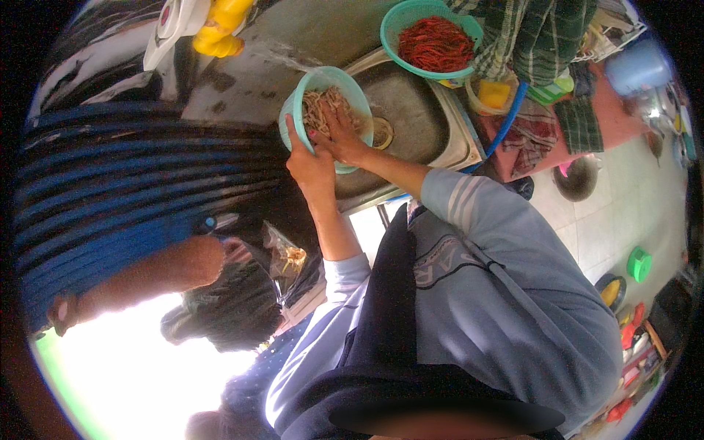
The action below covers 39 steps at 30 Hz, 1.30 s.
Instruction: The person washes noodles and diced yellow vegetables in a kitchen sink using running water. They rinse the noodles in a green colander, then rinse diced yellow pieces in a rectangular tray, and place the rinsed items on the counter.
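A light teal plastic basin (pixel 333 80), tilted, stands at the left side of a metal sink (pixel 416 113). My left hand (pixel 311 165) grips the basin's near left rim, with fingers along its outer wall. Inside lies a heap of thin, pale brown strands or small pieces (pixel 324 107), whose kind I cannot tell; they look like small dried fish. My right hand (pixel 342 135) reaches over the near rim and lies on the heap with its fingers spread. Whether it pinches any pieces is unclear. A pale ring-shaped thing (pixel 383 133) shows in the sink beside the basin.
A teal colander (pixel 388 41) of red chillies stands beyond the sink. Right of it are checked cloths (pixel 555 44), a blue hose (pixel 509 121) and a tub with a yellow thing (pixel 493 94). A plastic bag (pixel 280 258) hangs left of my left arm. A dark wok (pixel 576 179) sits lower right.
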Each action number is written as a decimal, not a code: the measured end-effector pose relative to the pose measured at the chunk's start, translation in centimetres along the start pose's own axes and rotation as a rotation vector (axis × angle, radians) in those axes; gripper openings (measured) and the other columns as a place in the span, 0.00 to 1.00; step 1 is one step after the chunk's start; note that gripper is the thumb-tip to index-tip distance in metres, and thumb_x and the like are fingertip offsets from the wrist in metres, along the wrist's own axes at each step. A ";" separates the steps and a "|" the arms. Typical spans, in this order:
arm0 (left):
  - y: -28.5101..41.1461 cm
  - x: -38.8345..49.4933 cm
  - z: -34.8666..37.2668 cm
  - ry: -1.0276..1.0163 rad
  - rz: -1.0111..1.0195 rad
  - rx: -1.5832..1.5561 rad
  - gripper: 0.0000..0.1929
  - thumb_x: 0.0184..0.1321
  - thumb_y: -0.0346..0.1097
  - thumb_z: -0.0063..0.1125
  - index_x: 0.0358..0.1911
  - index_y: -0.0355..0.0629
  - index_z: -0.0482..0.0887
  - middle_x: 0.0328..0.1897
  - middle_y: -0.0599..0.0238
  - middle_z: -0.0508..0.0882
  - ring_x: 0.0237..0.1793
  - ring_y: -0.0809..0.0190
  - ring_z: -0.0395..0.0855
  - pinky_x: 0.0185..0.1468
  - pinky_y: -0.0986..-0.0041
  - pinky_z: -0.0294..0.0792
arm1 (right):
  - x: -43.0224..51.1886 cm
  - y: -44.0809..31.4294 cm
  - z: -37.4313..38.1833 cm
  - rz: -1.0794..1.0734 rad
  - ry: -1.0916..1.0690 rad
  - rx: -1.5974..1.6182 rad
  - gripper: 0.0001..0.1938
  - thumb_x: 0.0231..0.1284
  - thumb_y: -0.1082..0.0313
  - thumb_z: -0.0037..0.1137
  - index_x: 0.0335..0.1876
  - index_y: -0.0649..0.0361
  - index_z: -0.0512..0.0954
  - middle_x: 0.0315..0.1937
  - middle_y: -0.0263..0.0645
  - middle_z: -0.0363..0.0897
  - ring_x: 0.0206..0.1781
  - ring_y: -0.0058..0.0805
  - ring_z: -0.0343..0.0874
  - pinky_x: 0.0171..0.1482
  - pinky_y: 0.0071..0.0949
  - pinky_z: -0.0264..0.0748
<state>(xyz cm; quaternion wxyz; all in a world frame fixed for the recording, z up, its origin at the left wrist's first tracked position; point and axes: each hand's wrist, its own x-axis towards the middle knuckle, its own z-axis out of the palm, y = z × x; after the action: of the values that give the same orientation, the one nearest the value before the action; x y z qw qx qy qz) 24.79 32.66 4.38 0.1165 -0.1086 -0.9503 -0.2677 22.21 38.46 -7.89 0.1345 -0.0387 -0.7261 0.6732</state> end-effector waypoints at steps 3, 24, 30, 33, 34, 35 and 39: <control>0.0 -0.1 -0.4 0.016 0.005 0.021 0.30 0.58 0.34 0.49 0.66 0.50 0.59 0.34 0.38 0.81 0.36 0.38 0.81 0.36 0.56 0.73 | 0.2 -0.3 0.4 -0.011 -0.012 -0.041 0.42 0.61 0.42 0.46 0.72 0.56 0.41 0.71 0.60 0.35 0.72 0.64 0.30 0.69 0.56 0.33; 1.2 -0.6 -2.9 0.005 -0.008 0.062 0.33 0.53 0.31 0.51 0.66 0.56 0.60 0.26 0.38 0.80 0.30 0.36 0.79 0.34 0.50 0.69 | 0.2 -2.2 1.9 0.030 -0.102 0.104 0.41 0.63 0.48 0.45 0.71 0.61 0.37 0.71 0.61 0.28 0.72 0.64 0.28 0.70 0.53 0.35; 1.9 -0.5 -3.1 0.001 0.004 0.109 0.32 0.55 0.34 0.52 0.66 0.57 0.61 0.28 0.38 0.80 0.30 0.37 0.79 0.35 0.51 0.69 | 0.6 -2.3 2.4 -0.202 0.079 0.020 0.39 0.65 0.55 0.42 0.71 0.65 0.36 0.72 0.57 0.28 0.72 0.63 0.25 0.71 0.51 0.31; 2.2 -0.4 -3.4 -0.032 0.018 0.142 0.31 0.56 0.35 0.52 0.66 0.57 0.61 0.29 0.38 0.80 0.31 0.37 0.80 0.35 0.51 0.70 | 0.8 -2.0 2.4 -0.253 0.085 0.012 0.37 0.65 0.58 0.40 0.71 0.64 0.36 0.71 0.59 0.27 0.72 0.62 0.24 0.71 0.50 0.28; 2.3 -0.3 -3.4 -0.043 0.019 0.140 0.30 0.57 0.36 0.52 0.66 0.57 0.61 0.29 0.38 0.81 0.31 0.37 0.80 0.35 0.52 0.70 | 0.8 -1.8 2.3 -0.209 0.047 0.014 0.39 0.64 0.55 0.42 0.71 0.63 0.34 0.72 0.57 0.25 0.73 0.60 0.23 0.71 0.49 0.28; 2.4 -0.3 -3.4 -0.054 0.021 0.138 0.30 0.57 0.36 0.52 0.66 0.56 0.61 0.29 0.39 0.81 0.31 0.37 0.80 0.35 0.52 0.70 | 0.9 -1.6 2.3 -0.169 -0.005 0.006 0.42 0.64 0.52 0.43 0.71 0.62 0.32 0.72 0.56 0.24 0.73 0.57 0.22 0.71 0.47 0.28; 2.0 -0.3 -2.8 -0.079 -0.007 0.187 0.28 0.58 0.37 0.51 0.65 0.55 0.62 0.29 0.39 0.81 0.31 0.37 0.80 0.34 0.52 0.70 | 0.9 -1.2 2.5 -0.129 0.019 0.023 0.45 0.63 0.47 0.44 0.71 0.59 0.29 0.72 0.55 0.24 0.73 0.57 0.22 0.71 0.45 0.30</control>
<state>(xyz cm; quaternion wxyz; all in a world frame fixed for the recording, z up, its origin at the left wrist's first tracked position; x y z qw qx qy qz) 26.12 32.77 7.63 0.0878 -0.1044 -0.9753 -0.1735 20.89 36.19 -6.67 0.1848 0.0035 -0.7181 0.6709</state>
